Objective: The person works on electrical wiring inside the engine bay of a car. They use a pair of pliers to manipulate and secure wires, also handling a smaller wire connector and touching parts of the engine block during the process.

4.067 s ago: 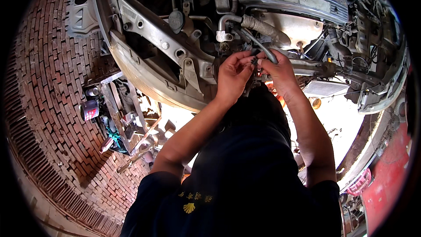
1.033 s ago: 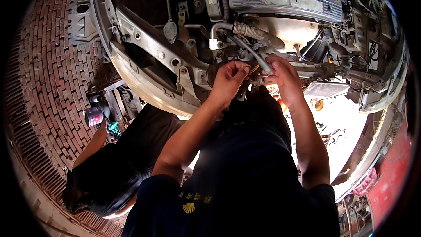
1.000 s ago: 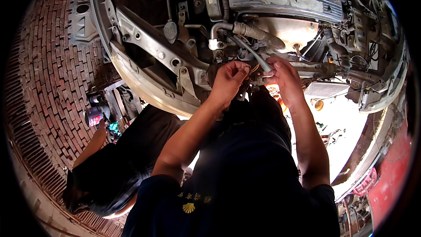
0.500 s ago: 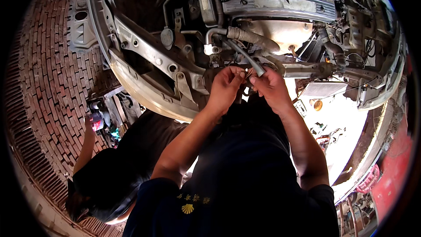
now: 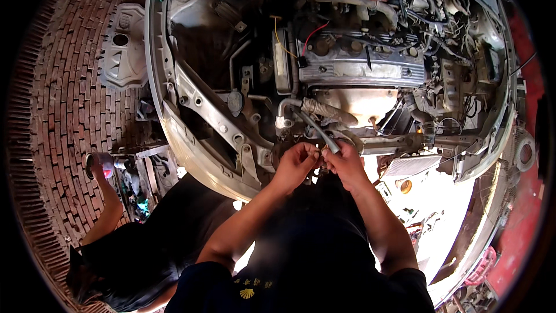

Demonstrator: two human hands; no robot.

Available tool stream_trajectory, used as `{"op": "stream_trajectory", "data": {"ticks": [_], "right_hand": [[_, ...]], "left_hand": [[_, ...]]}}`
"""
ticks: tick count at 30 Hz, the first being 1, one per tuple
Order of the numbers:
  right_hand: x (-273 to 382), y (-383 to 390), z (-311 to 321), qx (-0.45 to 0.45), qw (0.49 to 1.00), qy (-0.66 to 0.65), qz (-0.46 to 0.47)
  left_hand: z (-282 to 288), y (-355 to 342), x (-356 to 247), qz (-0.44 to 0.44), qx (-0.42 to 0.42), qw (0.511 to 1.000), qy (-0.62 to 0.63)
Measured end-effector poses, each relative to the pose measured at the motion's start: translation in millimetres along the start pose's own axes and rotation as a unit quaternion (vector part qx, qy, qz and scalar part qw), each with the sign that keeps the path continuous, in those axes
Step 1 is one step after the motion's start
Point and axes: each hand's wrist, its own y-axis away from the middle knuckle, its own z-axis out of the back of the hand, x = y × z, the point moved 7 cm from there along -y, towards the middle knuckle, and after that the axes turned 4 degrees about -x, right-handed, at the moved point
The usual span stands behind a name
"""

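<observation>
While the right hand (image 5: 348,168) pinches a smooth grey tube (image 5: 328,141), left hand (image 5: 293,166) pinched closed, contents hidden, ribbed hose (image 5: 325,110) beyond

A reddish brick floor (image 5: 61,110) spreads leftward, while white glare (image 5: 460,194) and a red surface (image 5: 514,240) lie rightward.

I count one engine (image 5: 350,71), one co-worker (image 5: 136,255), apparently one held hose (image 5: 321,132).
</observation>
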Motion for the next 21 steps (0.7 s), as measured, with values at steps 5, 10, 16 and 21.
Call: {"op": "stream_trajectory", "data": {"ticks": [5, 10, 16, 21], "right_hand": [[5, -4, 1, -0.01, 0.996, 0.08, 0.04], [2, 2, -1, -0.012, 1.0, 0.026, -0.007], [-2, 6, -6, -0.055, 0.994, -0.018, 0.092], [-13, 2, -3, -0.101, 0.978, 0.071, 0.17]], "left_hand": [[2, -6, 1, -0.001, 0.011, 1.0, 0.01], [10, -10, 14, -0.019, -0.017, 1.0, 0.005], [4, -14, 13, -0.016, -0.078, 0.992, 0.094], [4, -16, 9, -0.014, -0.141, 0.981, 0.135]]}}
